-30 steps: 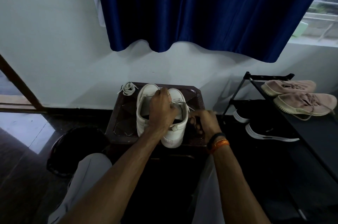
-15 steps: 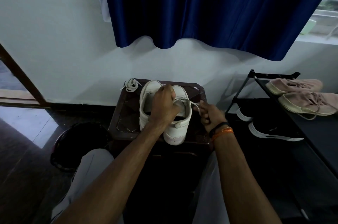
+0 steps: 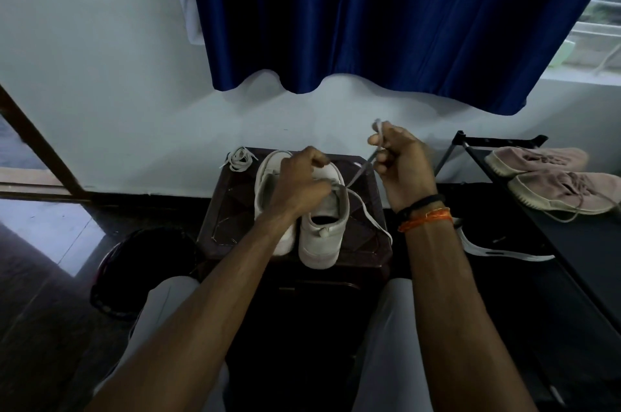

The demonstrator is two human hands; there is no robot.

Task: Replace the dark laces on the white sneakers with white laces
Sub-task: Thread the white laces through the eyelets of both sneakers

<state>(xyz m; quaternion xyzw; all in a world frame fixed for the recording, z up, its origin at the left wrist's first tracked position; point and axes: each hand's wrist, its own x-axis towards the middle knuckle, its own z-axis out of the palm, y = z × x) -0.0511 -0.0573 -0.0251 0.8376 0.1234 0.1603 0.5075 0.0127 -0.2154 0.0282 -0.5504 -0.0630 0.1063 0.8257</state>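
While the two white sneakers [image 3: 302, 210] stand side by side on the dark stool [image 3: 228, 210], the left hand [image 3: 302, 183] curls over the right-side sneaker's tongue, pinching its lace [image 3: 361, 206], and the right hand [image 3: 401, 159] grips that lace, raised beside the stool. A spare bundled lace [image 3: 239, 158] lies at the stool's far left corner.

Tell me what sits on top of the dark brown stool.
Two white sneakers, a coiled white lace, and the left hand covering the eyelets on the dark brown stool.
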